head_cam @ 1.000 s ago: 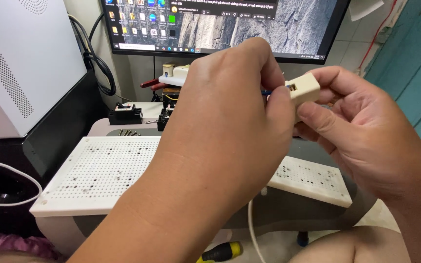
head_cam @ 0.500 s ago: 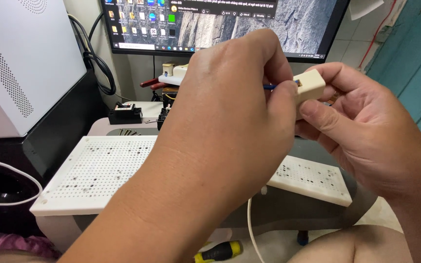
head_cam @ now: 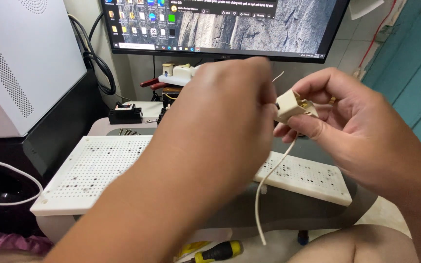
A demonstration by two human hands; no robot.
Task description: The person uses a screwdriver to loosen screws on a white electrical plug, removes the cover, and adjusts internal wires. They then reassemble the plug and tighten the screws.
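My right hand (head_cam: pixel 352 131) pinches a small cream plastic connector block (head_cam: pixel 288 104) between thumb and fingers, in front of the monitor. My left hand (head_cam: pixel 220 131) fills the middle of the view, its fingertips closed at the left side of the block; what they pinch is hidden behind the hand. A thin white wire (head_cam: pixel 269 187) hangs down from under the block and curls toward my knee. A short wire end sticks up above the block.
A white perforated board (head_cam: pixel 93 170) lies across the stand below my hands. A white computer case (head_cam: pixel 20 63) stands at the left, a monitor (head_cam: pixel 230 24) behind. A black-and-yellow screwdriver (head_cam: pixel 218 252) lies low down. Small black parts (head_cam: pixel 125 114) sit by the monitor base.
Both hands dropped lower and slightly left. The connector block turned in my right hand, and the white wire now hangs in plain view below it.
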